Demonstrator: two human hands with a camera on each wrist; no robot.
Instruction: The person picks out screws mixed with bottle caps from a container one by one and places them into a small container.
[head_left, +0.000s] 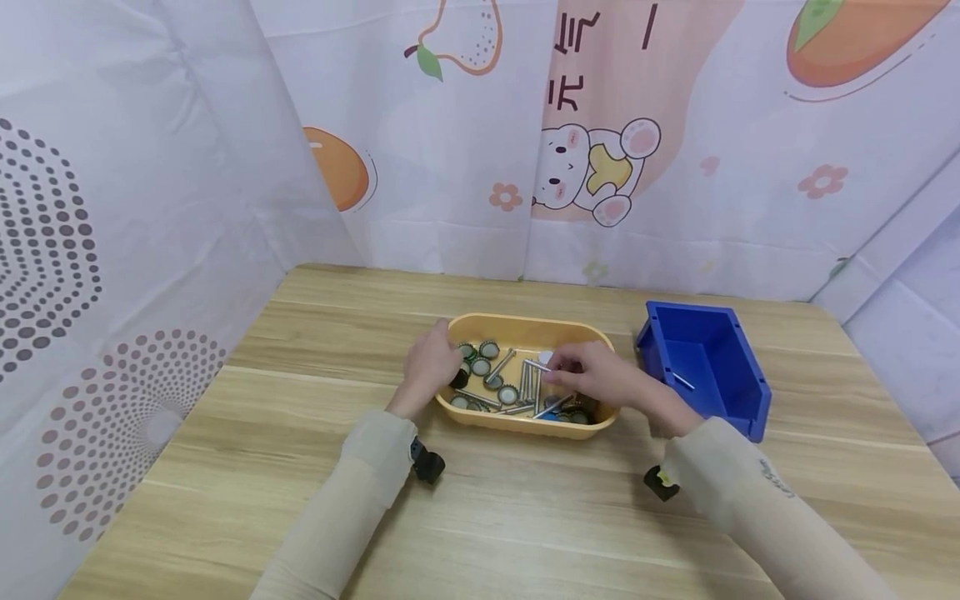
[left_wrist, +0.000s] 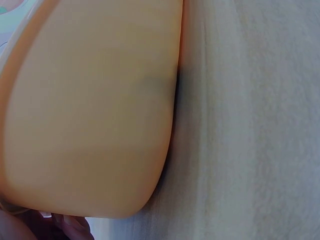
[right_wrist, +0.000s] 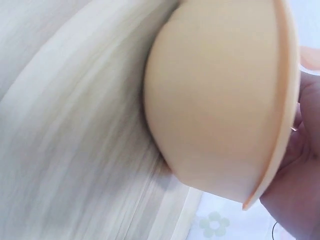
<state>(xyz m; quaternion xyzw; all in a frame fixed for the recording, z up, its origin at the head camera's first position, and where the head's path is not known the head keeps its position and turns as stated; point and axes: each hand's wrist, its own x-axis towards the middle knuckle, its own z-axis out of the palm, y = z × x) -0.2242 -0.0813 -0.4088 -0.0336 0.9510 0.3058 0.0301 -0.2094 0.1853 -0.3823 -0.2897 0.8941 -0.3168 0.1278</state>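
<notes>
A yellow-orange plastic tray [head_left: 525, 427] holds bottle caps [head_left: 507, 394] and several long silver nails [head_left: 501, 365]. My left hand [head_left: 432, 367] grips the tray's left end, fingers curled over the rim; in the left wrist view the tray's side wall [left_wrist: 95, 110] covers most of that hand [left_wrist: 50, 227]. Above the tray's right half, my right hand [head_left: 592, 371] pinches a silver nail [head_left: 537, 365] between thumb and fingertips. In the right wrist view the tray's outer wall [right_wrist: 215, 100] hides what the right hand [right_wrist: 300, 165] holds.
Right of the tray stands a blue open bin [head_left: 712, 358] with a silver nail [head_left: 683, 381] in it, close beside my right forearm. Both stand on a wooden table [head_left: 510, 517]. A printed curtain [head_left: 450, 167] hangs along the table's back edge.
</notes>
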